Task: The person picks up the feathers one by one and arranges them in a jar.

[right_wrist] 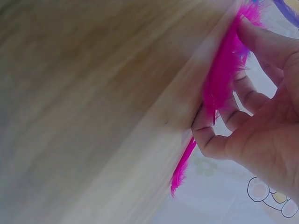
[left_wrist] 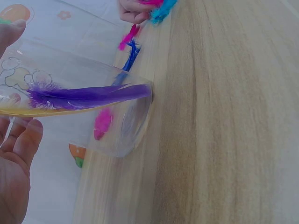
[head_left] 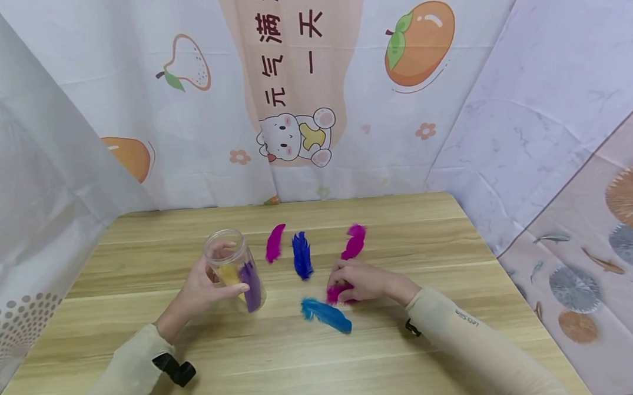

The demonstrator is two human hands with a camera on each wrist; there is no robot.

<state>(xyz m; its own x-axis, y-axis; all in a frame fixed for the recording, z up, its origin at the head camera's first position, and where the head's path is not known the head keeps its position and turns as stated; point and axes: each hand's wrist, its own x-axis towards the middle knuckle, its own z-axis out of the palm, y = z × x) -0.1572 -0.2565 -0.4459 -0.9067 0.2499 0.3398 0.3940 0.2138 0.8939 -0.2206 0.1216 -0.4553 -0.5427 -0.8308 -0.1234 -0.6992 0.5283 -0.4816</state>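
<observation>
My left hand (head_left: 201, 285) grips a clear plastic jar (head_left: 241, 256) round its side, with the jar leaning a little on the table. Inside the jar stand a purple feather (head_left: 250, 288) and a yellow feather (head_left: 229, 274). On the right, my right hand (head_left: 365, 280) pinches a magenta feather (right_wrist: 223, 77) between thumb and fingers, low over the wood. Close by the right hand lie a light blue feather (head_left: 328, 314) on the near side and another magenta feather (head_left: 354, 241) on the far side.
Between the hands, a dark blue feather (head_left: 302, 256) and a slim magenta feather (head_left: 274, 243) lie on the wooden table (head_left: 298, 373). A printed curtain (head_left: 192, 127) hangs along the table's back edge, and more cloth hangs at both sides.
</observation>
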